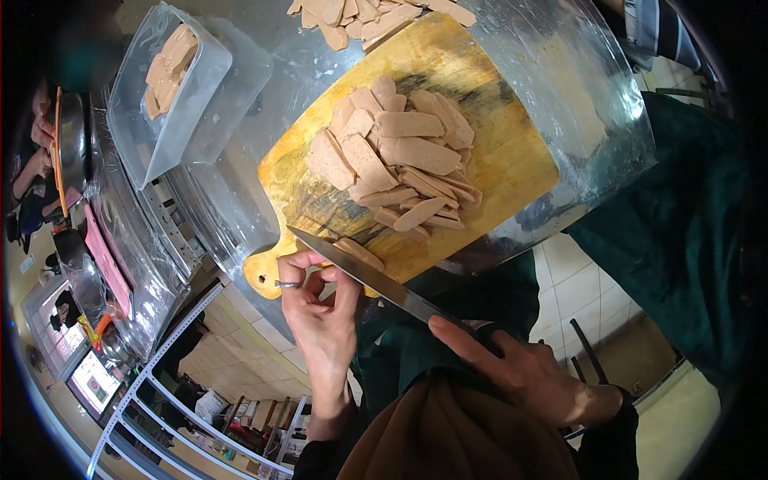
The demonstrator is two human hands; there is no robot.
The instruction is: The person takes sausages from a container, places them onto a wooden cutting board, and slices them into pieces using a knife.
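My right hand [524, 376] is closed round the handle of a large knife [376, 280], whose blade points up and left over the near edge of a yellow wooden cutting board [512, 160]. Close to the blade, my left hand [320, 308] has its fingers curled, a ring on one of them. Whether they pinch anything is hidden behind the blade. A few slices [360, 253] lie just beyond the blade. A large heap of pale brown oval slices [400, 152] covers the middle of the board.
On the metal table [304, 80], a clear plastic container [212, 88] with brown pieces stands at the upper left. More slices [360, 20] lie beyond the board. A white metal rack [152, 360] is at the lower left. Another person's hands [40, 132] show at the far left.
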